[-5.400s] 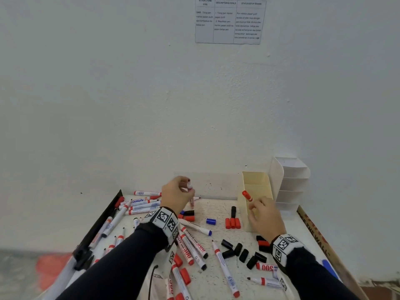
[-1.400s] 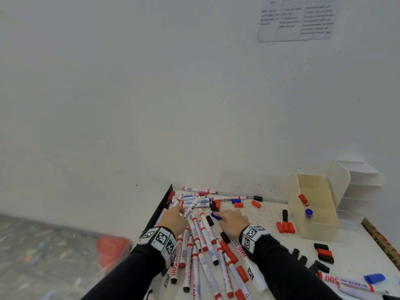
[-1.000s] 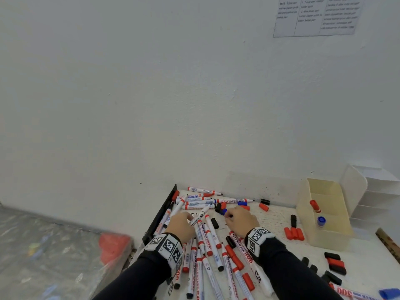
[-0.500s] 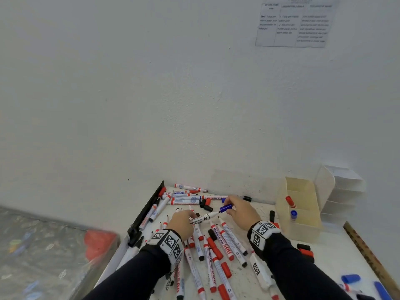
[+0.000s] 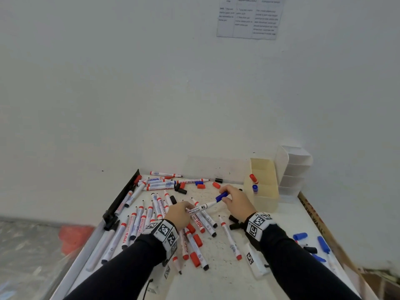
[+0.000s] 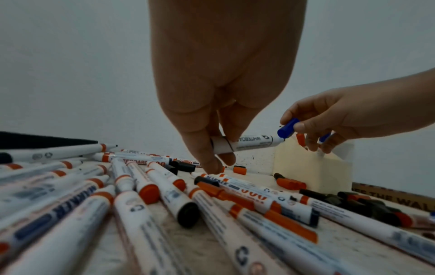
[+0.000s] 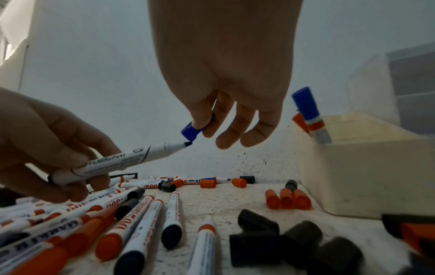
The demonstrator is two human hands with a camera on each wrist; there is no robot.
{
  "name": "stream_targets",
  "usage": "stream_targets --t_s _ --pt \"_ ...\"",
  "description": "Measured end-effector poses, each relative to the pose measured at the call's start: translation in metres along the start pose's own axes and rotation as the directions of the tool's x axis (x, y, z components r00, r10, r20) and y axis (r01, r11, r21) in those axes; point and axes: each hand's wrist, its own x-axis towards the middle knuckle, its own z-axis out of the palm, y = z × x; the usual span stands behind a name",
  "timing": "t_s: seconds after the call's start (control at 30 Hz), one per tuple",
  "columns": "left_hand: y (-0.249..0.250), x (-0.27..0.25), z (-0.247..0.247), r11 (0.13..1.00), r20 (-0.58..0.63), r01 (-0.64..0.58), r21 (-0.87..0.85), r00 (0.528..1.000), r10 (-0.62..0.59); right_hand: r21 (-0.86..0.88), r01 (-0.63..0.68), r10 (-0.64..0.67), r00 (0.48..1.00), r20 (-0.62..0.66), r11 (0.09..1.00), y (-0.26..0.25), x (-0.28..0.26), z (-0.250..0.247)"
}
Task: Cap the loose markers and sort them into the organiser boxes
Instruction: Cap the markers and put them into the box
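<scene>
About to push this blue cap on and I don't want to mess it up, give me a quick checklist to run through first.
1. Left hand grips the marker: ok.
2. Right hand pinches the blue cap: ok.
3. Cap mouth at the nib: ok, not yet seated.
4. Cap colour matches the nib: cannot tell, the nib looks dark.
5. Cream box has room beside the two markers in it: ok.

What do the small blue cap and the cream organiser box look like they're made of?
Small blue cap: likely moulded plastic, smooth, evenly coloured, with a slight sheen.
Cream organiser box: probably plastic too, judging by its thin, stiff, slightly translucent matte walls.
</scene>
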Motion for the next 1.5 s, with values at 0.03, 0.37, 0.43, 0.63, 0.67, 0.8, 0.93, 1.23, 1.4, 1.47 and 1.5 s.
stream_targets --t_s 0.03,0.37,0.43,0.63,0.67,0.8,0.93,1.23,1.4,1.47,1.5 --pt "0.002 -0.001 0.003 1.000 -0.010 -0.009 -0.011 1.000 0.009 0.013 -0.016 0.016 1.000 -0.020 1.000 0.002 -0.004 -0.002" --pt "0.024 -0.018 0.017 0.997 0.149 -0.048 -0.053 0.987 0.055 0.192 -0.066 0.066 0.998 0.004 0.979 0.020 -0.040 -0.008" --pt "0.028 -0.022 0.019 0.992 0.197 -0.070 -0.103 0.976 0.089 0.192 -0.116 0.112 0.993 0.034 0.975 0.020 -0.047 -0.011" --pt "0.042 -0.033 0.032 0.968 0.106 -0.222 -0.120 0.966 0.234 0.244 -0.215 0.236 0.970 -0.064 0.946 0.020 -0.057 -0.014" --pt "0.045 -0.034 0.034 0.964 0.094 -0.237 -0.124 0.964 0.249 0.285 -0.226 0.259 0.962 -0.085 0.932 0.020 -0.057 -0.014" --pt "0.055 -0.037 0.039 0.946 0.180 -0.228 -0.231 0.945 0.272 0.348 -0.219 0.279 0.951 -0.131 0.911 0.016 -0.060 -0.020" --pt "0.064 -0.039 0.039 0.905 0.348 0.000 -0.426 0.923 0.164 0.433 -0.180 0.248 0.963 -0.106 0.883 0.023 -0.062 -0.024" --pt "0.091 -0.028 0.057 0.869 0.224 -0.056 -0.491 0.956 0.189 0.434 -0.027 0.069 0.994 -0.081 0.900 0.020 -0.053 -0.059" --pt "0.087 -0.012 0.070 0.989 0.224 -0.124 -0.082 0.964 0.140 0.343 0.116 0.020 0.929 -0.370 0.932 0.025 -0.037 -0.087" --pt "0.083 -0.010 0.076 0.988 0.260 -0.127 0.091 0.960 0.099 0.246 0.154 -0.015 0.874 -0.487 0.957 0.033 -0.033 -0.094" --pt "0.081 -0.011 0.078 0.978 0.289 -0.134 0.161 0.954 0.083 0.186 0.161 -0.041 0.850 -0.526 0.969 0.037 -0.031 -0.097"
